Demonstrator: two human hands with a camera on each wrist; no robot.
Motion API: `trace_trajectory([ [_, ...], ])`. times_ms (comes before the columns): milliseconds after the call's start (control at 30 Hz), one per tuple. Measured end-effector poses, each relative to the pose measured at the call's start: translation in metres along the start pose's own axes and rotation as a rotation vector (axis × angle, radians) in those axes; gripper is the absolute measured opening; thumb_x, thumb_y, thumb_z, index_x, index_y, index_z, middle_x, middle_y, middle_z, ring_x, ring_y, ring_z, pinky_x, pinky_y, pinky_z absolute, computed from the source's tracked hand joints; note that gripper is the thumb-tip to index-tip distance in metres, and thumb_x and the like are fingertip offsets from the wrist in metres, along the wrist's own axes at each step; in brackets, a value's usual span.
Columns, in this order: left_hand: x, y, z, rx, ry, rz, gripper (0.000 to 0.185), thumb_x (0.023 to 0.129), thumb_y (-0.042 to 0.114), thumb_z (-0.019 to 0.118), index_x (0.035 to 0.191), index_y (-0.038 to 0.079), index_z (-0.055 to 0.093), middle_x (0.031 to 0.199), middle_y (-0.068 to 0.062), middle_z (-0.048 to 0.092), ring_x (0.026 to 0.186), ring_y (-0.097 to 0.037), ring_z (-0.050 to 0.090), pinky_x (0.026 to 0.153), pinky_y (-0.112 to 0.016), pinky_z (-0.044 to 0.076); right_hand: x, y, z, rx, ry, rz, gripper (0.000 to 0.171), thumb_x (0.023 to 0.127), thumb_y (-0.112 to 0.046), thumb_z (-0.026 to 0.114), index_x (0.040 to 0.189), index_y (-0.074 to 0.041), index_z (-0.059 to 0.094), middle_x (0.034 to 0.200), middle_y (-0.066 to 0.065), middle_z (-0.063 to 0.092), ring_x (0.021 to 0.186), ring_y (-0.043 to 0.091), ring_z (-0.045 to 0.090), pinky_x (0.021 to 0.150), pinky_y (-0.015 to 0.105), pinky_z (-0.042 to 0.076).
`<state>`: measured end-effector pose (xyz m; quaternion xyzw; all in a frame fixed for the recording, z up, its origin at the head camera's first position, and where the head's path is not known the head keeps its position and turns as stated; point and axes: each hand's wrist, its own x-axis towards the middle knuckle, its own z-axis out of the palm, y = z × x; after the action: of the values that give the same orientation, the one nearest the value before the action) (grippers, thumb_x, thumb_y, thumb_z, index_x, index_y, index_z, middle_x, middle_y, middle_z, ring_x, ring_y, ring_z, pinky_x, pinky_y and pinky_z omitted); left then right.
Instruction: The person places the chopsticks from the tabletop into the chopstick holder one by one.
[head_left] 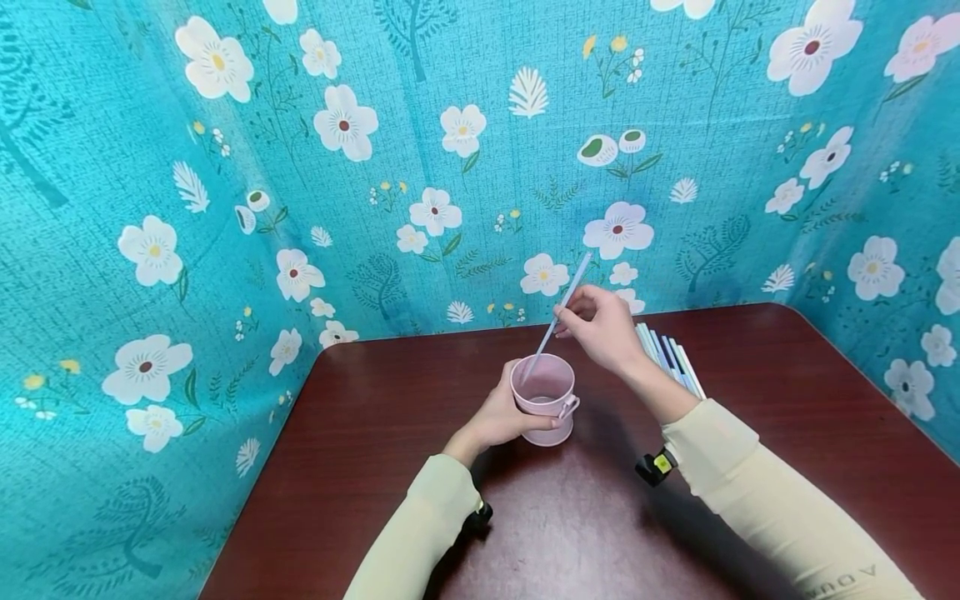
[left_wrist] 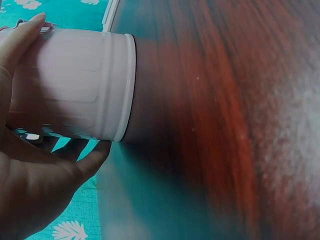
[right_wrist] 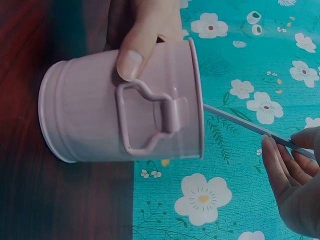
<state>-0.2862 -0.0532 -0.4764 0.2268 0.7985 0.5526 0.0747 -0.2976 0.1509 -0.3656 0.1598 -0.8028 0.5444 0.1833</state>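
A dark red table [head_left: 750,392] is sitting inside teal floral walls [head_left: 225,250]. At its middle a pink bucket [head_left: 543,396] is standing upright. The left hand [head_left: 498,412] is wrapping curled fingers round its side, thumb by the handle. The right hand [head_left: 600,325] is pinching a pale straw [head_left: 558,312] slanting into the bucket. More straws [head_left: 671,354] are lying just behind that wrist.

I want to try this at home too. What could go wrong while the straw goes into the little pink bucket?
The bucket is light and steadied only by the left hand, so it might tip if the straw pushes on its rim. The right hand pinches the straw high up, so the lower end could wobble or bend. The right sleeve hangs near the spare straws and might knock them.
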Motion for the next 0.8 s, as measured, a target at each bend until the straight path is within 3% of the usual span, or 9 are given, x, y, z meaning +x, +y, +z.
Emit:
trace_trajectory([
  [200,0.000,0.002,0.003,-0.036,-0.013,0.016,0.100,0.070,0.019,0.096,0.148,0.019,0.033,0.136,-0.009,0.058,0.126,-0.029,0.057,0.109,-0.048,0.043,-0.004,0.004,0.002,-0.003,-0.036,0.008,0.013,0.099,-0.009,0.067,0.097,0.004,0.067,0.086,0.019,0.076,0.076,0.037,0.075,0.066,0.029,0.060],
  [367,0.001,0.003,0.004,-0.030,-0.017,0.008,0.101,0.070,0.020,0.096,0.148,0.021,0.032,0.137,-0.007,0.058,0.126,-0.027,0.057,0.108,-0.046,0.044,-0.007,0.006,0.004,0.024,-0.062,0.030,0.012,0.100,-0.006,0.063,0.099,0.006,0.067,0.087,0.021,0.075,0.076,0.040,0.074,0.067,0.038,0.062],
  [500,0.000,0.004,0.004,-0.025,-0.015,0.013,0.102,0.070,0.020,0.096,0.149,0.021,0.032,0.138,-0.009,0.057,0.127,-0.029,0.056,0.109,-0.047,0.044,-0.009,0.009,0.004,0.028,-0.083,0.052,0.012,0.099,-0.003,0.061,0.101,0.007,0.066,0.088,0.022,0.074,0.074,0.035,0.075,0.069,0.043,0.061],
  [800,0.002,0.000,0.006,0.014,-0.011,-0.007,0.103,0.069,0.024,0.097,0.149,0.026,0.032,0.137,-0.004,0.057,0.126,-0.025,0.058,0.105,-0.037,0.045,-0.012,0.021,0.006,-0.051,-0.126,0.044,0.016,0.100,-0.008,0.062,0.102,0.006,0.069,0.085,0.017,0.075,0.072,0.031,0.075,0.066,0.033,0.061],
])
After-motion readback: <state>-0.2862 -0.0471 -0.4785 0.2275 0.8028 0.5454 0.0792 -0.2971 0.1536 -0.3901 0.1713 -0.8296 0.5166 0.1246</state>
